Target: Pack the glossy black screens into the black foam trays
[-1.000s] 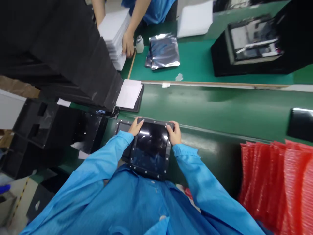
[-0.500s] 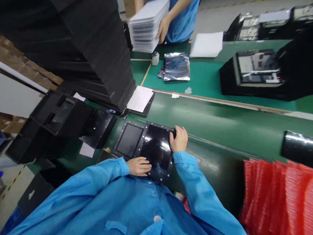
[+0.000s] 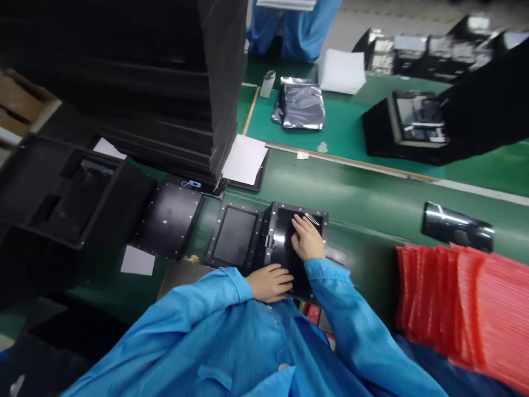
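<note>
- Currently both hands lie flat on a glossy black panel (image 3: 280, 245), which sits on the green bench (image 3: 372, 193) directly in front of the person.
- On the panel's middle rests the right hand (image 3: 306, 242), open and palm down, with its fingers stretched toward the far edge.
- Over the panel's near edge lies the left hand (image 3: 270, 282), also open, its fingers flat and gripping nothing.
- Just left of the hands is a matt panel (image 3: 234, 242), touching the glossy one, and a black plate (image 3: 167, 220) lies further left.
- Beyond the left hand stands a tall stack of black trays (image 3: 124, 82), with 1 white sheet (image 3: 244, 160) at its foot.
- Right of the hands lie red bags (image 3: 463, 309).
</note>
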Demonstrator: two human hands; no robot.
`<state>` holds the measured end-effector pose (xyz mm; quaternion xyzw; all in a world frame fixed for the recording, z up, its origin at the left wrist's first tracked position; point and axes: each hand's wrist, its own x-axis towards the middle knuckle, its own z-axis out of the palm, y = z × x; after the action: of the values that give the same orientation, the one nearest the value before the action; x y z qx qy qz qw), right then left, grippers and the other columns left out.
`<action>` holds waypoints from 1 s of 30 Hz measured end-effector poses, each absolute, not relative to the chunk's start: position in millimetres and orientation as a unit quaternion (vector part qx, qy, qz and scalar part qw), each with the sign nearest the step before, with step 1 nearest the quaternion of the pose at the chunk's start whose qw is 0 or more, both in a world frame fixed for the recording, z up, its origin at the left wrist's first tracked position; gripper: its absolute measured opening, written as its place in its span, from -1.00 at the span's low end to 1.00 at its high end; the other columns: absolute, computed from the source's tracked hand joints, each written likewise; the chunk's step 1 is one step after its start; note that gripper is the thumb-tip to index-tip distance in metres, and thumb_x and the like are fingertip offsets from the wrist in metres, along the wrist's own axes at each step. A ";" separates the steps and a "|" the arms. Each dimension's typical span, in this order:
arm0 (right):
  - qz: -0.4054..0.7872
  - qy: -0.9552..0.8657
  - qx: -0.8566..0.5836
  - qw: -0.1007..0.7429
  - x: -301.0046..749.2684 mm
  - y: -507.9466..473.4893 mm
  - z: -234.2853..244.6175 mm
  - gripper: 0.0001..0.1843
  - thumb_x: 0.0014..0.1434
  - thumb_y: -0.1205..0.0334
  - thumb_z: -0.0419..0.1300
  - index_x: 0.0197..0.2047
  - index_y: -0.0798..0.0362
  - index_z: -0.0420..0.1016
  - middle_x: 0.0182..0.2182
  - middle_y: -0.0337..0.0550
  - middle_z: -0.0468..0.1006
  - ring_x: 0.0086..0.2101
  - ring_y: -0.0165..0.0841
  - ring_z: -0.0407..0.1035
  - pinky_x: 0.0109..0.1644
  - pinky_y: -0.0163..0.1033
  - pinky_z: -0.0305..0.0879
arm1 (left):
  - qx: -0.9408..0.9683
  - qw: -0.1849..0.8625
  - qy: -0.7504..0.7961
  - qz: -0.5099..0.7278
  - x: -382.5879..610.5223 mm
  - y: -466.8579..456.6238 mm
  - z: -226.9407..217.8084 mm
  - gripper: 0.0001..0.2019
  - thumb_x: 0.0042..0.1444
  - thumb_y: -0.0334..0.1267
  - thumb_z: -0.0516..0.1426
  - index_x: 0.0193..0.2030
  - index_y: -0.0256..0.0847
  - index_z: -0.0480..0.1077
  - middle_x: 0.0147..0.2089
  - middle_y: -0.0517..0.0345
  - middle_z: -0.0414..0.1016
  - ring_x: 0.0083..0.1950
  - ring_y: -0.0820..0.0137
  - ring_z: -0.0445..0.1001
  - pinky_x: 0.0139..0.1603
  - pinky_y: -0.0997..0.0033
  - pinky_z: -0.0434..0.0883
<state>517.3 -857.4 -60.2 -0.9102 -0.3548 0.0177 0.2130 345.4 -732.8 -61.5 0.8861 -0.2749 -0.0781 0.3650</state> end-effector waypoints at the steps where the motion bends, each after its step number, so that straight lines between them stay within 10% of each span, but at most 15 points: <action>1: 0.024 -0.349 -0.916 0.199 503.8 -860.7 -57.0 -0.48 0.02 0.40 0.00 0.06 0.08 0.45 0.10 -0.07 0.43 0.11 -0.10 0.27 0.19 0.09 0.23 | 0.893 0.370 -0.247 -0.063 342.4 -720.1 -63.2 -0.62 0.14 -0.15 0.09 0.08 -0.21 0.39 0.21 -0.07 0.34 0.28 0.16 0.22 0.31 0.05 0.14; 10: 0.067 -0.257 -0.959 0.096 332.7 -917.5 -52.9 -0.24 -0.03 0.52 -0.06 0.27 -0.02 0.22 0.22 -0.17 0.28 0.10 0.00 0.26 -0.06 0.06 0.43 | 0.892 0.284 0.335 -0.109 332.3 -615.5 -96.3 -0.38 -0.04 -0.29 0.21 0.20 -0.31 0.23 0.36 -0.33 -0.01 0.34 -0.11 0.05 0.27 -0.13 0.09; 16: 0.142 -0.272 -0.947 0.095 340.3 -918.0 -36.0 -0.33 0.00 0.48 -0.01 0.21 0.01 0.32 0.23 -0.18 0.26 0.12 -0.03 0.23 0.04 0.03 0.36 | 0.770 0.411 0.488 -0.006 342.4 -619.7 -78.1 -0.32 -0.11 -0.25 0.24 0.21 -0.30 0.21 0.15 -0.25 0.31 0.20 0.01 0.30 0.19 0.04 0.25; 22: 0.246 -0.278 -0.850 0.373 388.9 -918.9 -25.1 -0.51 0.13 0.09 0.11 0.11 0.05 0.41 0.15 0.00 0.36 0.10 -0.08 0.26 0.16 0.07 0.24 | 0.742 0.568 0.355 0.008 328.2 -631.2 -28.1 -0.57 -0.12 -0.23 0.19 -0.06 -0.36 0.43 -0.17 -0.03 0.55 -0.07 0.14 0.51 0.02 0.13 0.43; 30: 0.264 0.016 -0.658 0.705 418.3 -897.1 -45.6 -0.45 0.04 -0.22 0.13 -0.14 0.10 0.45 -0.15 0.00 0.58 -0.12 -0.14 0.43 0.02 -0.02 0.32 | 0.940 0.336 -0.013 -0.060 321.4 -790.4 31.2 -0.61 0.11 -0.15 0.13 0.08 -0.17 0.41 0.23 -0.03 0.33 0.29 0.14 0.24 0.30 0.01 0.19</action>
<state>418.3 -897.1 -45.6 -0.6584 0.0164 0.2642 0.7046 321.4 -790.4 31.2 0.9398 -0.0128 -0.0596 0.3364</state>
